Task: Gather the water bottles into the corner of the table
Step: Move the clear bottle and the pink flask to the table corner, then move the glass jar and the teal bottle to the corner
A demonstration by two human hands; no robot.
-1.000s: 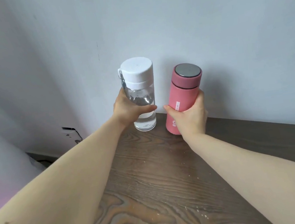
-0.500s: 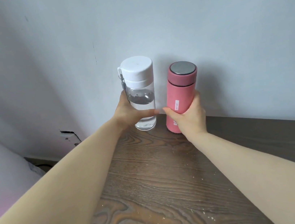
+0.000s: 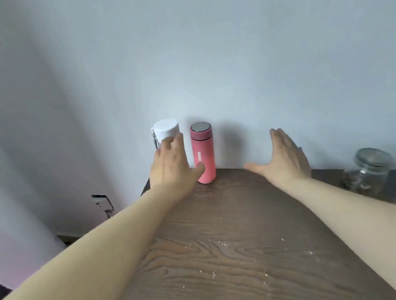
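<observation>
Bottles gathered at far left corner of worktop (image 3: 232,259), against wall, both upright, long axes vertical, lids up. Pink flask (image 3: 204,154) just right of clear bottle (image 3: 165,129), near but apparently apart. Left hand (image 3: 173,168) in front of clear bottle, grip spread and holding nothing, thumb close to or touching flask base. Right hand (image 3: 283,160) well right of flask, grip flat open, empty. Glass jar (image 3: 370,171) at right edge, blurred, lying rightward of right hand, nearer that hand; likely next.

Home room: wooden table (image 3: 232,259) against plain wall (image 3: 228,44), glass jar (image 3: 370,171).
</observation>
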